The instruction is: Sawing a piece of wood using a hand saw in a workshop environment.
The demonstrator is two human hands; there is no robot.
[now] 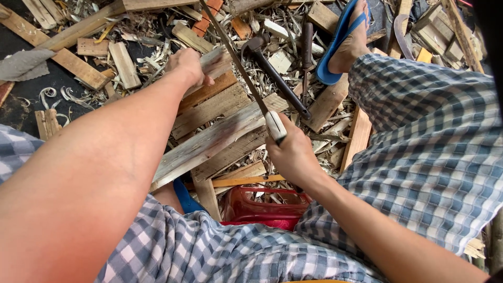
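My left hand [187, 65] grips the far end of a long pale wooden plank [209, 139] that slopes from upper right toward my lap. My right hand [293, 154] is closed on the white handle of a thin-bladed handsaw [238, 65]. Its narrow blade runs up and left across the plank, passing close to my left hand. The plank lies over several stacked boards [215, 105]. Both forearms reach in from the bottom of the view over my blue checked shorts.
A black-handled hammer [275, 76] lies just right of the saw blade. My foot in a blue flip-flop [340, 42] rests at upper right. A red plastic stool [262, 207] is under me. Wood shavings, offcuts and slats [126, 63] cover the ground.
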